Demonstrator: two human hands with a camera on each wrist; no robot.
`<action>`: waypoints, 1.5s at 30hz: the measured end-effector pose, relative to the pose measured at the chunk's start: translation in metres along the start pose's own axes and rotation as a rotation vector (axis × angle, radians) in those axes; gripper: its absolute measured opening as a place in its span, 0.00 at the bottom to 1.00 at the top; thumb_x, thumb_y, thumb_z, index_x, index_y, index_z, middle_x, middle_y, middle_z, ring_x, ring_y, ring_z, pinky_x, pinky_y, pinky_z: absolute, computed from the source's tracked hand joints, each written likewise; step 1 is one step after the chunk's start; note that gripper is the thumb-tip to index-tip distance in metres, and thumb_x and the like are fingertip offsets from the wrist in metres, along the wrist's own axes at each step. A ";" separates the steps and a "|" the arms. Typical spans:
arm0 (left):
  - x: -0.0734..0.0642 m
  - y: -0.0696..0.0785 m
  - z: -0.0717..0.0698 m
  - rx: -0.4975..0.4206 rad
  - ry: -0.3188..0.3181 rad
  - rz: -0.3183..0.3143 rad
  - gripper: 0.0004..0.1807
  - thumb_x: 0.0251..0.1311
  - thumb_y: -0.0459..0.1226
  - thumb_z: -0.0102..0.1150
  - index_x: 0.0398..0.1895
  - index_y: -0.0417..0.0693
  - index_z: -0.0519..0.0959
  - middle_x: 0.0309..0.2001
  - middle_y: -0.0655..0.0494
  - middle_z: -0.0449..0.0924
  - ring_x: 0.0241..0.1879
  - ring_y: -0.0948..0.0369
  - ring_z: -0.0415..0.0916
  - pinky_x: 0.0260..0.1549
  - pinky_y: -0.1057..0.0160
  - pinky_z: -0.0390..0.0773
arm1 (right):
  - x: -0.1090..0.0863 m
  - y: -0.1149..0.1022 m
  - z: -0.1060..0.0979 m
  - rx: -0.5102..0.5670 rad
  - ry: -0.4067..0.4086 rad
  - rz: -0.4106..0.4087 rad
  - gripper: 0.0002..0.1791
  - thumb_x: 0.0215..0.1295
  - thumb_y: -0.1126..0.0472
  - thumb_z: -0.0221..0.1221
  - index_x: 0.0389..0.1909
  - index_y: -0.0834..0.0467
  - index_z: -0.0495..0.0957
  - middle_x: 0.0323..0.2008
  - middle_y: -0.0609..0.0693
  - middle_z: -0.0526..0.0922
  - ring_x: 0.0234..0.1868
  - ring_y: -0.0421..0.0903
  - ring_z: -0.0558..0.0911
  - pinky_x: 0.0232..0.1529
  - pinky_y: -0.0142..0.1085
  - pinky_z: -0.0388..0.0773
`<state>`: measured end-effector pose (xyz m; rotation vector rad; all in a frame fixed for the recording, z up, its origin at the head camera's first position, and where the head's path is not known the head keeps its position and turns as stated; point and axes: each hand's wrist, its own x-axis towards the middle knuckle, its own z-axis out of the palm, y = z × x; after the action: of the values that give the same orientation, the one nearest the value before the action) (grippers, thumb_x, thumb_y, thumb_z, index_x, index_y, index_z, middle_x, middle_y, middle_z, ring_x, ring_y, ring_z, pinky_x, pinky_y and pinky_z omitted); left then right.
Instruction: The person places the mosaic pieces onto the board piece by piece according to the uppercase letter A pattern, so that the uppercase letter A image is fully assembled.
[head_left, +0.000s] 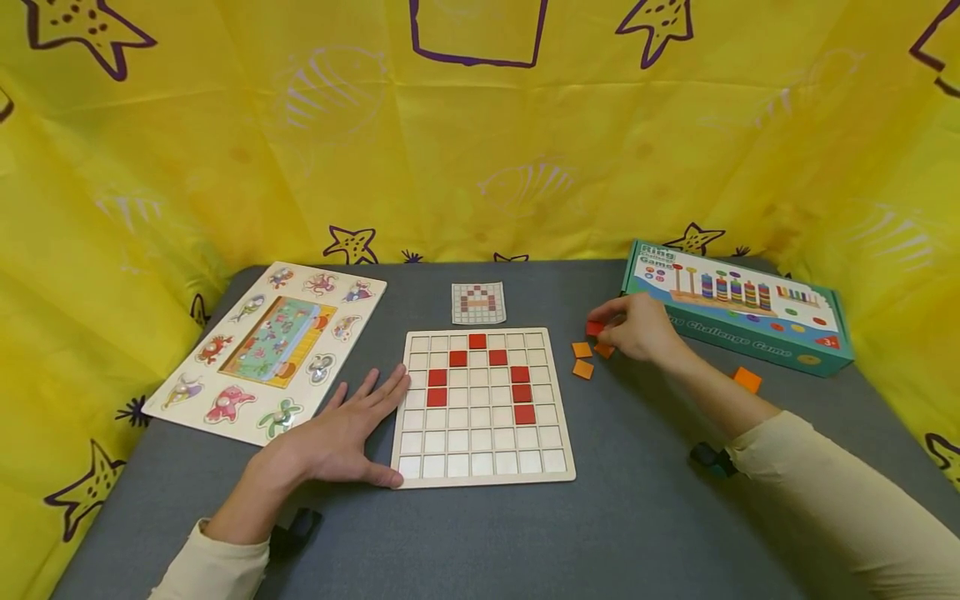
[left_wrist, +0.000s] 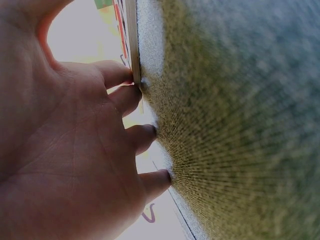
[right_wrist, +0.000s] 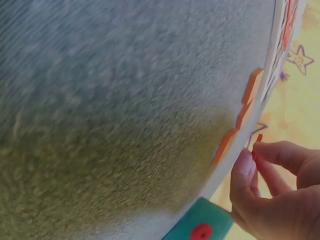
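Note:
A wooden grid board (head_left: 480, 440) lies flat, with several red square tiles (head_left: 521, 374) in its cells forming an uneven arch. My left hand (head_left: 341, 437) rests at the board's left edge, fingers spread and thumb at the near corner; the left wrist view shows its fingertips (left_wrist: 159, 181) against board and cloth. To the right of the board, my right hand (head_left: 639, 330) pinches a red tile (head_left: 595, 328) between thumb and fingers. In the right wrist view this red tile (right_wrist: 258, 145) appears edge-on. Orange tiles (head_left: 582, 368) lie beside and under that hand.
Behind the board lies a small printed pattern card (head_left: 478, 303). An animal peg puzzle (head_left: 352, 292) occupies the left side. At the right stands a green game box (head_left: 738, 304), with another orange tile (head_left: 747, 379) before it. Yellow patterned cloth (head_left: 480, 167) surrounds the grey table (head_left: 465, 542).

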<state>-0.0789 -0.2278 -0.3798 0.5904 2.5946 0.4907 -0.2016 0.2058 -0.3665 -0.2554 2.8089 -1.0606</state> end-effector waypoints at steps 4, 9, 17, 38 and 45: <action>0.000 0.000 0.000 0.003 -0.004 -0.004 0.72 0.46 0.67 0.76 0.86 0.52 0.44 0.87 0.53 0.34 0.84 0.39 0.33 0.74 0.25 0.37 | -0.002 -0.006 0.002 0.008 -0.002 -0.009 0.18 0.56 0.70 0.67 0.49 0.64 0.89 0.36 0.60 0.91 0.31 0.46 0.86 0.29 0.33 0.80; 0.001 0.001 0.000 0.001 -0.004 -0.001 0.72 0.46 0.67 0.75 0.86 0.52 0.43 0.87 0.53 0.35 0.84 0.38 0.33 0.74 0.25 0.36 | -0.003 -0.013 0.006 0.016 -0.015 -0.006 0.17 0.56 0.69 0.67 0.48 0.61 0.89 0.36 0.58 0.90 0.32 0.47 0.84 0.29 0.34 0.80; 0.000 0.000 -0.001 -0.005 -0.008 -0.007 0.72 0.46 0.67 0.76 0.86 0.52 0.43 0.87 0.53 0.35 0.84 0.39 0.33 0.74 0.25 0.36 | -0.006 -0.022 0.014 0.009 -0.022 -0.022 0.15 0.56 0.67 0.69 0.46 0.58 0.90 0.33 0.54 0.90 0.32 0.47 0.84 0.31 0.35 0.79; 0.001 0.000 0.000 -0.011 -0.007 -0.004 0.72 0.45 0.66 0.76 0.86 0.52 0.43 0.87 0.53 0.35 0.84 0.38 0.32 0.74 0.25 0.35 | -0.015 -0.057 0.043 0.050 -0.088 -0.032 0.15 0.56 0.64 0.75 0.46 0.55 0.91 0.35 0.52 0.89 0.30 0.46 0.83 0.29 0.36 0.81; 0.001 -0.002 0.000 -0.010 -0.009 -0.009 0.72 0.45 0.66 0.76 0.86 0.52 0.43 0.87 0.53 0.34 0.84 0.38 0.31 0.74 0.25 0.35 | -0.018 -0.069 0.055 0.034 -0.103 -0.088 0.15 0.53 0.66 0.73 0.43 0.55 0.91 0.38 0.50 0.91 0.37 0.48 0.85 0.34 0.34 0.80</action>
<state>-0.0804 -0.2289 -0.3806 0.5759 2.5839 0.4968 -0.1668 0.1236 -0.3604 -0.4207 2.7077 -1.0798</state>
